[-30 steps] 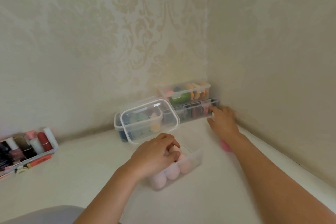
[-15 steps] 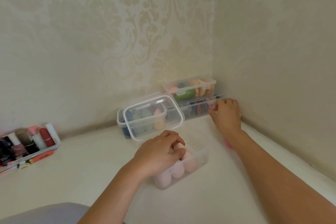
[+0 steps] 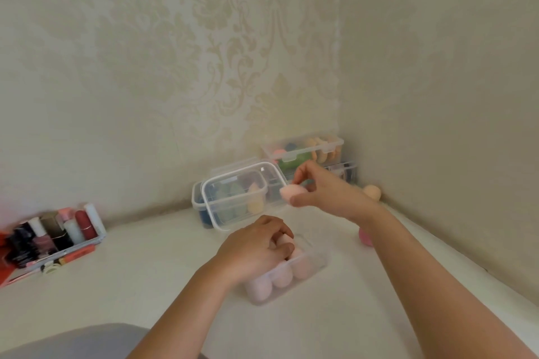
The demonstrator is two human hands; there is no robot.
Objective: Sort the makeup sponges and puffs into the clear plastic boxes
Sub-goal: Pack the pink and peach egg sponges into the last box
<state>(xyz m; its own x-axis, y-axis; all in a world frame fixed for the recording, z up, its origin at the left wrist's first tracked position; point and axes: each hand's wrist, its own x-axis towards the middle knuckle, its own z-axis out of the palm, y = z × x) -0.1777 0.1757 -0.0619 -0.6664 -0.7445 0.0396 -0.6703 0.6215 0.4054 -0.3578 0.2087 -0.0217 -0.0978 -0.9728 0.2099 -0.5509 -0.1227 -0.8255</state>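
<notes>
My right hand [image 3: 326,192] pinches a pale pink sponge [image 3: 292,192] in the air, above and behind a small clear box [image 3: 316,267]. That box holds several pink sponges [image 3: 281,277], and my left hand [image 3: 256,248] rests on top of them, fingers curled over one. Behind it stands a larger clear box [image 3: 221,213] with blue, green and yellow sponges, its lid [image 3: 242,178] leaning open against it. A shut clear box [image 3: 303,148] with orange and green puffs sits on another clear box in the corner.
An orange sponge [image 3: 372,192] lies in the corner by the right wall. A darker pink sponge [image 3: 365,237] lies on the white surface just left of my right forearm. A tray of cosmetics bottles [image 3: 55,233] stands at far left.
My right hand drew back from the corner boxes, now holding a pale pink sponge, and moved left toward the small box. The orange sponge in the corner came into sight. My left hand stayed put.
</notes>
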